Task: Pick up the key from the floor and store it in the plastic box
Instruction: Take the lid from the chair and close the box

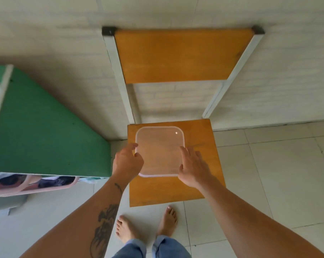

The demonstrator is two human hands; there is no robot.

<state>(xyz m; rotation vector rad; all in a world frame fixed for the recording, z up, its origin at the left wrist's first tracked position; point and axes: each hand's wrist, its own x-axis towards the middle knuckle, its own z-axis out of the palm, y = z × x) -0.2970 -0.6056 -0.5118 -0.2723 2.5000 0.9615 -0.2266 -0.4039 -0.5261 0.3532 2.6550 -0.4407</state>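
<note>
A clear square plastic box (160,146) with its lid on sits on the orange wooden seat of a chair (200,183). My left hand (127,162) is at the box's left edge, with thumb and fingers curled onto the rim. The fingers of my right hand (192,167) lie spread, palm down, over the box's right edge. No key is visible on the floor, in either hand, or through the cloudy lid.
The chair's orange backrest (181,54) stands against a white brick wall. A green cabinet (46,131) is close on the left, with a pink basket of clothes (33,183) below it. My bare feet (146,226) stand on pale floor tiles before the chair.
</note>
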